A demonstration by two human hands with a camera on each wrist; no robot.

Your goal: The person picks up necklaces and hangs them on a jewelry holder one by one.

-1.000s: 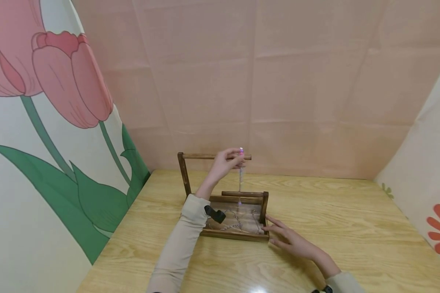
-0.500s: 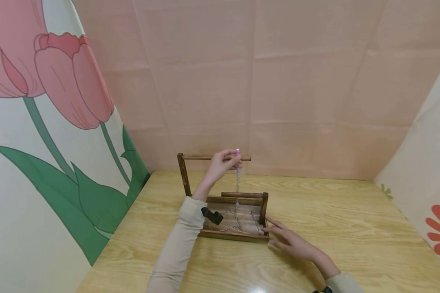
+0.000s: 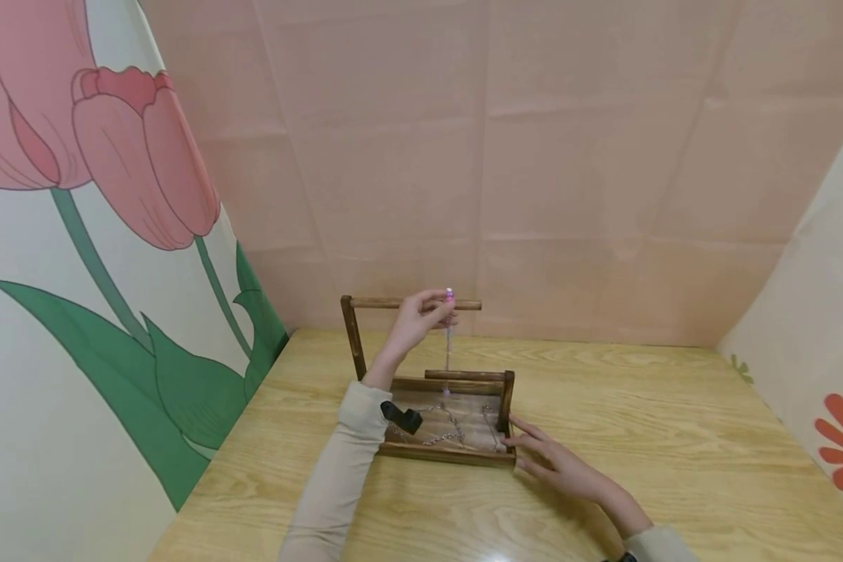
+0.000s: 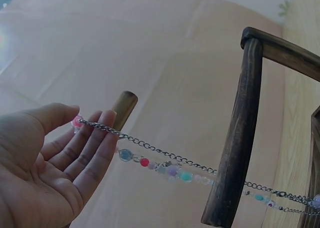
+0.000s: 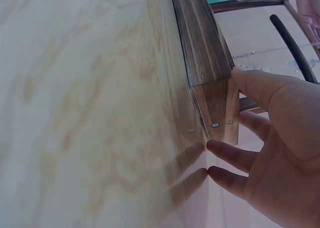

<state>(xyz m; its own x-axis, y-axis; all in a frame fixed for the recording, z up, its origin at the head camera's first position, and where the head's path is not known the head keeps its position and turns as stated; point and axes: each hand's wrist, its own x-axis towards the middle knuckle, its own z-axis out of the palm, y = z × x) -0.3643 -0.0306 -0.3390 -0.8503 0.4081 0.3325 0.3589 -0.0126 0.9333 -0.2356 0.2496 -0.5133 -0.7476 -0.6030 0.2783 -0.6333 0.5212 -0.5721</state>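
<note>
Left grip pinches bead chain at stand.

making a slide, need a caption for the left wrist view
Left hand pinches a beaded chain beside the wooden rack.

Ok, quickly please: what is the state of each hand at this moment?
Left hand: holding a beaded chain up by the rack's top bar.
Right hand: open, straight fingers against the wooden tray corner.

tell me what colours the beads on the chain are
Pink, blue, red, purple and teal beads on a silver chain, clearest in the left wrist view.
</note>
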